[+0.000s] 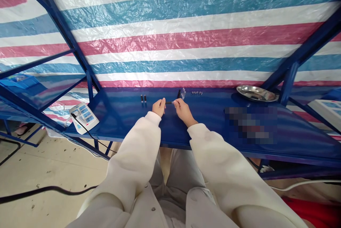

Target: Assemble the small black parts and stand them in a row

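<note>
My left hand (pixel 159 107) and my right hand (pixel 182 109) are closed on the two ends of a small dark cylindrical part (pixel 168 102), held level just above the blue shelf (pixel 207 121). Both arms are in white sleeves. Two small dark upright pieces (pixel 143 99) stand on the shelf left of my left hand. Behind my right hand are a dark piece and some clear ones (pixel 181 94), and a row of several tiny metal parts (pixel 196 93) lies further right.
A round metal dish (pixel 256 93) sits at the shelf's back right. A white power strip (pixel 84 115) with a black cable lies on the left corner. Blue rack posts (pixel 289 79) stand on either side. A striped tarp (pixel 186 25) hangs behind. A blurred patch (pixel 250 123) covers part of the shelf.
</note>
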Demonstrator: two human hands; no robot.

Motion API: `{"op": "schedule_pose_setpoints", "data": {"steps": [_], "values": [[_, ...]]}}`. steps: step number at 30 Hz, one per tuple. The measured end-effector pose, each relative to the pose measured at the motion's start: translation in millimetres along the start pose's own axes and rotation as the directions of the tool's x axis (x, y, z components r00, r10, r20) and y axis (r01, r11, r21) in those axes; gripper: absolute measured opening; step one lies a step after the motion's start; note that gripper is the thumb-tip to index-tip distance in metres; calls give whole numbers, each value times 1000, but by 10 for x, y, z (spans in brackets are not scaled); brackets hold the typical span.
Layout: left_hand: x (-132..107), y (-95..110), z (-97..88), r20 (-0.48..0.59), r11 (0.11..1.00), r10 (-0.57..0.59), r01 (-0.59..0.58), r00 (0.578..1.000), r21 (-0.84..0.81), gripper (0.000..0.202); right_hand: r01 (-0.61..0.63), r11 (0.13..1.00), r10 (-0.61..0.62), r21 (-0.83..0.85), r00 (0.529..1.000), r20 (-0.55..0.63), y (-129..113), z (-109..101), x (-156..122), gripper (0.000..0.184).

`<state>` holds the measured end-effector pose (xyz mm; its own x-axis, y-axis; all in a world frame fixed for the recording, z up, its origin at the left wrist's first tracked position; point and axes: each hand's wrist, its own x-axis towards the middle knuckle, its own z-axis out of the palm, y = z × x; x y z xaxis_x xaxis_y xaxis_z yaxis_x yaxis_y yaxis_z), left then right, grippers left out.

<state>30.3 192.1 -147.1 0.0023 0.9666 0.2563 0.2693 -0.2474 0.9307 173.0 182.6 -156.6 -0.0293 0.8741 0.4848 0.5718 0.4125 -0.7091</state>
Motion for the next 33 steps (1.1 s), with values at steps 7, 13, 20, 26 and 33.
{"op": "schedule_pose_setpoints", "data": {"steps": [7, 13, 20, 26, 33], "values": [[37, -47, -7, -29, 999, -26, 25, 999, -36, 49, 9, 999, -7, 42, 998, -63, -9, -17, 1, 38], [67, -31, -1, -28, 984, -41, 36, 999, -177, 41, -13, 997, 21, 78, 996, -92, 6, -24, 12, 32], [70, 0, 0, -11, 957, -69, 63, 998, -284, 41, -41, 994, 53, 99, 991, -121, -8, -49, 12, 30], [66, 36, -20, -36, 939, -111, 93, 993, -331, 42, -35, 988, 44, 151, 997, -57, 14, -24, 8, 32], [78, 26, -23, -72, 943, -112, 83, 991, -322, 38, -27, 981, 14, 191, 997, 71, 51, 12, 15, 29]]}}
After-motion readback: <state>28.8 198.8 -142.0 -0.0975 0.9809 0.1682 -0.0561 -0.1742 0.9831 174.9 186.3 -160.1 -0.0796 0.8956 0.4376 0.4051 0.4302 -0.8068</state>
